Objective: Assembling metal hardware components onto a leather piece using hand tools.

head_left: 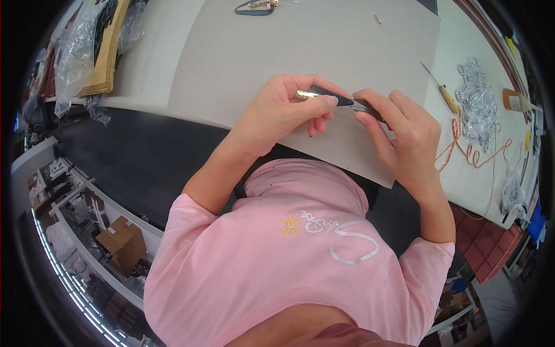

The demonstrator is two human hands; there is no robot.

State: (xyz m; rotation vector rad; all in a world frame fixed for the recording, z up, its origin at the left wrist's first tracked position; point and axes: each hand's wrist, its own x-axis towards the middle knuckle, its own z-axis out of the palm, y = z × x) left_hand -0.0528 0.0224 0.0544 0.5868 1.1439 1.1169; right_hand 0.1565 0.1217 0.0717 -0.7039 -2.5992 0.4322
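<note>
Above the near edge of a grey board [254,52], my left hand [274,113] is closed on a short black strap [329,92] with a gold metal clasp [303,94], pinching it between thumb and fingers. My right hand [404,124] grips a small tool with silver blades and a dark handle, which looks like thread snips [359,106]. The blade tips meet or nearly meet the strap's right end. Most of the snips' handle is hidden by my fingers. Farther off on the board lies a dark strap loop [254,10] with a similar gold fitting.
On the right lie an awl with a yellowish handle [448,99], a heap of metal rings in clear plastic [476,104] and orange cord [471,159]. A tan-edged frame or panel [107,55] with clear plastic wrap [75,66] stands at far left. A small pinkish scrap [378,19] is on the board.
</note>
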